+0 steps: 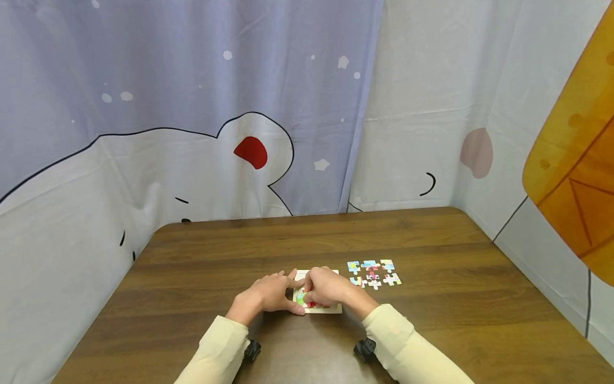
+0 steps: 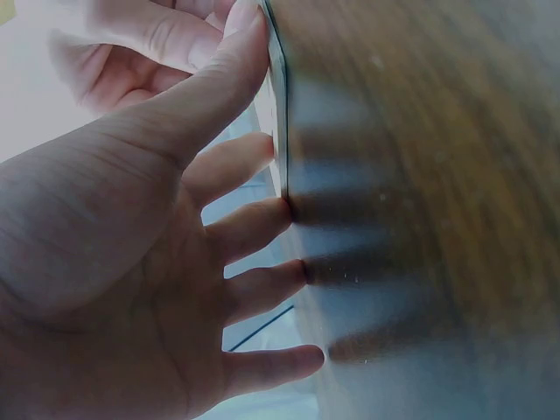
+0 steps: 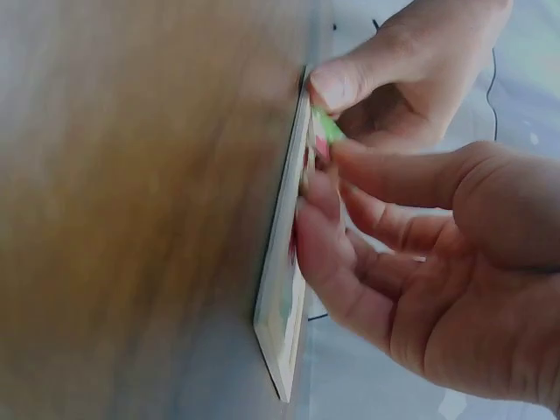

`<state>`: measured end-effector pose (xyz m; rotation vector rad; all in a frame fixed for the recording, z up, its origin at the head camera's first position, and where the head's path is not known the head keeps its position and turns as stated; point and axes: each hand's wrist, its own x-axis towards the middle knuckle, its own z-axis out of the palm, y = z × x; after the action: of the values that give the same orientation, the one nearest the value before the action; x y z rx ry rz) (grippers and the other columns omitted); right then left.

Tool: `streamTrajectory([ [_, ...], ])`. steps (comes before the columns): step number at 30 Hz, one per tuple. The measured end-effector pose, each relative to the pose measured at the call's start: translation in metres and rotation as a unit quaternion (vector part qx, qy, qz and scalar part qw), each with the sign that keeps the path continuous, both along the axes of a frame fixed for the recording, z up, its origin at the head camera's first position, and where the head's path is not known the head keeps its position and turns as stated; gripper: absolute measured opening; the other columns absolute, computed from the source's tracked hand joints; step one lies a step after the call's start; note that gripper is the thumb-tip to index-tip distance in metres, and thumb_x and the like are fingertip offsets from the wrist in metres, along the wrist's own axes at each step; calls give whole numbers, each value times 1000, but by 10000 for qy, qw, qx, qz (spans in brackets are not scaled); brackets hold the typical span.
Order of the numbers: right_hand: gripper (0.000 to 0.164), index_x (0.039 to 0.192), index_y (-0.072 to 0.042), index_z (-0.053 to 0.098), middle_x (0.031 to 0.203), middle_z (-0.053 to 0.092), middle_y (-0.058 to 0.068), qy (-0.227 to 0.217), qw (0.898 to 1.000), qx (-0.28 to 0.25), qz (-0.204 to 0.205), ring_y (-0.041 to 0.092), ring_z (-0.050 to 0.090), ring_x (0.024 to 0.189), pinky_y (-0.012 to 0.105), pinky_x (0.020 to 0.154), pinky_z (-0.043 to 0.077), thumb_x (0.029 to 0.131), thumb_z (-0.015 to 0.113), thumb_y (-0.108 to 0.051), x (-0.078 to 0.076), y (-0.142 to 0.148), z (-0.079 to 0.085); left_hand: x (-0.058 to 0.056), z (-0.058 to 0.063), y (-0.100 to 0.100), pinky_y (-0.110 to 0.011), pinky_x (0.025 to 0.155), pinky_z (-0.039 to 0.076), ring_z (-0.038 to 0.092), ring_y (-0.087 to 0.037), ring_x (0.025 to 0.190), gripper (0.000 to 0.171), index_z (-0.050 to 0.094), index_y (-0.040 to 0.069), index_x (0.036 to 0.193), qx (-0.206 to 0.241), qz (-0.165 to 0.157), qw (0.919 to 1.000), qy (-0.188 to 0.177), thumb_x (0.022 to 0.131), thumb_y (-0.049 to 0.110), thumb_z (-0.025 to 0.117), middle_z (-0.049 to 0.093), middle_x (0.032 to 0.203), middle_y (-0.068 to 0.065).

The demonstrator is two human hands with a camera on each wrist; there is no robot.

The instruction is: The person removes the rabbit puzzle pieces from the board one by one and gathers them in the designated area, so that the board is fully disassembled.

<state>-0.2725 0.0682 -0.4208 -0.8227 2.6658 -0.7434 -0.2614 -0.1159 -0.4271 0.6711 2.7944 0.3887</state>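
A small pale-framed puzzle board (image 1: 333, 310) with colourful pieces in it lies flat on the table. My left hand (image 1: 271, 292) rests at its left side, thumb on the near corner. In the left wrist view the fingers (image 2: 254, 226) are spread and nearly straight, the outer ones down at the tabletop. My right hand (image 1: 328, 285) is over the board and pinches a green-and-pink puzzle piece (image 3: 329, 128) between thumb and fingertips. That piece is tilted up at the board's surface, partly hidden by the fingers.
Several loose puzzle pieces (image 1: 370, 264) lie in two rows right of the board. The brown wooden table (image 1: 216, 245) reaches back to a printed curtain (image 1: 206, 106). Black wrist cameras (image 1: 365, 350) sit under both forearms.
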Motion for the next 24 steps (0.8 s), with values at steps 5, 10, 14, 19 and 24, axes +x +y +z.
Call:
streamTrajectory([
  [5, 17, 77, -6, 61, 64, 66, 7, -814, 9942, -699, -81, 18, 65, 52, 28, 49, 53, 89, 71, 1, -3, 9, 7, -1, 1, 1, -55, 107, 39, 37, -39, 142, 78, 57, 24, 145, 6, 4, 10000, -63, 77, 56, 80, 39, 156, -13],
  [10, 7, 88, 3, 64, 74, 66, 10, -1001, 9829, -1546, -88, 26, 71, 63, 38, 59, 59, 88, 68, 9, -12, 30, 18, -2, 0, 2, -56, 109, 36, 36, -38, 143, 77, 57, 23, 144, 22, 60, 9999, -130, 78, 56, 80, 38, 157, -13],
  [14, 18, 104, 7, 67, 73, 67, 11, -1040, 9775, -1822, -218, 23, 71, 64, 42, 61, 60, 87, 67, 13, -17, 60, 24, -1, -1, 2, -57, 110, 35, 35, -37, 143, 80, 55, 23, 146, 34, 116, 9997, -216, 77, 56, 80, 37, 158, -12],
  [19, 19, 102, 7, 69, 70, 69, 15, -1151, 9776, -1722, -373, 25, 69, 61, 46, 60, 60, 84, 67, 14, -22, 100, 26, 0, 0, 1, -58, 110, 33, 34, -37, 144, 81, 54, 23, 147, 58, 114, 9997, -198, 77, 55, 80, 37, 158, -12],
  [24, 11, 91, 7, 69, 67, 67, 12, -1149, 9836, -1250, -609, 21, 68, 57, 37, 55, 59, 81, 71, 13, -17, 118, 18, -1, -1, 1, -57, 111, 32, 34, -38, 144, 81, 54, 23, 147, 63, 81, 9998, -162, 77, 55, 80, 36, 158, -13],
])
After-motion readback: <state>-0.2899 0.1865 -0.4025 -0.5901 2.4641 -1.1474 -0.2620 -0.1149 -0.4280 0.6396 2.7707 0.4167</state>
